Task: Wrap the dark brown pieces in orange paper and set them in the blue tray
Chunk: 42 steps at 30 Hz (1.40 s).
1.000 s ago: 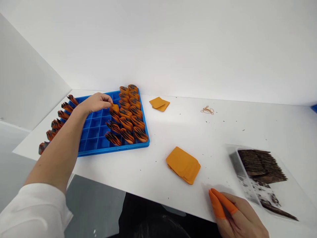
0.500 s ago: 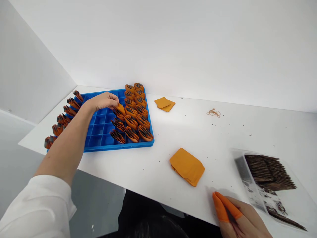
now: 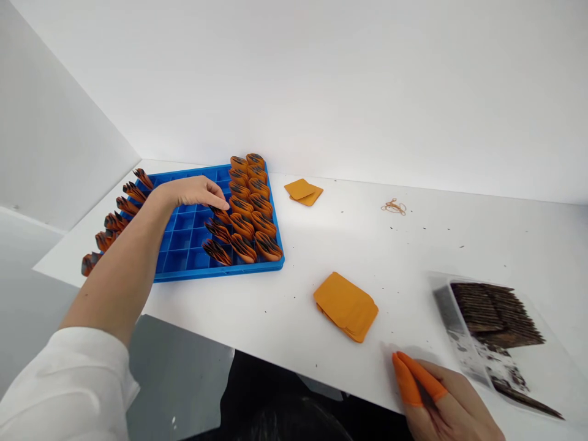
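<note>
Over the blue compartment tray (image 3: 220, 272), my left hand (image 3: 202, 191) points its closed fingers down at a bundle of folded orange packets (image 3: 219, 214) with dark edges. The fingertips touch this bundle; whatever is between them is hidden. My right hand (image 3: 445, 398) rests by the table's front edge, with orange finger cots (image 3: 416, 376) on the thumb and index finger. Those two tips are pinched together, and nothing shows between them. To its upper left lies a stack of flat orange packets (image 3: 346, 306).
On the right stands a clear plastic box (image 3: 443, 306) with thin dark brown strips (image 3: 493, 312) and crumbs. Two flat orange pieces (image 3: 304, 191) and a tangle of rubber bands (image 3: 394, 207) lie farther back. Dark specks are scattered over the white table (image 3: 331, 239).
The orange packet that stuck up from my left fingers is no longer visible. My left hand has come lower, against the bundle in the tray. My right hand keeps its pinch.
</note>
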{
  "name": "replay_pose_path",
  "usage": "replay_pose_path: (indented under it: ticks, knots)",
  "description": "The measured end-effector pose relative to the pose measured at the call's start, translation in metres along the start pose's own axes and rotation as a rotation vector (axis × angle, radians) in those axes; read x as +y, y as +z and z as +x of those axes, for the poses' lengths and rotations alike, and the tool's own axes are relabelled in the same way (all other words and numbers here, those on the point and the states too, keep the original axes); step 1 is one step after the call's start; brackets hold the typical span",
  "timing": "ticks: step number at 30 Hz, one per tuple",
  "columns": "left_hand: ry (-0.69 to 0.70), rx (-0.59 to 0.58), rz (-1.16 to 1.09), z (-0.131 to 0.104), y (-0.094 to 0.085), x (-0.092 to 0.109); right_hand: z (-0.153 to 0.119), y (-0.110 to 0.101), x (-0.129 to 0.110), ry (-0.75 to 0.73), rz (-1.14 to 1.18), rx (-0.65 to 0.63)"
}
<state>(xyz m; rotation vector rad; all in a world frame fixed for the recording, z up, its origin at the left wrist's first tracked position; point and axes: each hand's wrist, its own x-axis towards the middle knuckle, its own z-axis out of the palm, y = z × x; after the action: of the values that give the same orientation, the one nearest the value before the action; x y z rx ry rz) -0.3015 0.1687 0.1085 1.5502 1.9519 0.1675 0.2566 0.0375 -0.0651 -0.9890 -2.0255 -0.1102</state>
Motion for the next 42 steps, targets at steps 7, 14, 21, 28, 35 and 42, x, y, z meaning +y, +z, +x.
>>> replay_pose_path:
  ticks: [7, 14, 21, 28, 35, 42]
  knots:
    - [-0.043, 0.047, -0.079, 0.014, 0.01, -0.008, 0.0, 0.0, 0.0, -0.001, 0.008, 0.004]
    - [-0.03, 0.04, -0.16, 0.004, 0.014, -0.015, -0.001, 0.001, 0.001, 0.002, 0.01, 0.012]
    - [0.001, 0.118, -0.115, 0.001, 0.024, -0.014, -0.003, 0.001, 0.002, 0.009, 0.004, 0.007]
    - [0.038, 0.178, -0.172, 0.003, 0.028, -0.021, 0.0, 0.0, 0.0, -0.01, -0.021, 0.008]
    - [0.001, 0.221, -0.027, 0.003, 0.027, -0.03, 0.004, 0.0, -0.001, -0.057, -0.023, 0.001]
    - [0.131, 0.402, -0.029, -0.011, 0.037, -0.027, 0.0, 0.001, 0.001, -0.041, -0.027, 0.011]
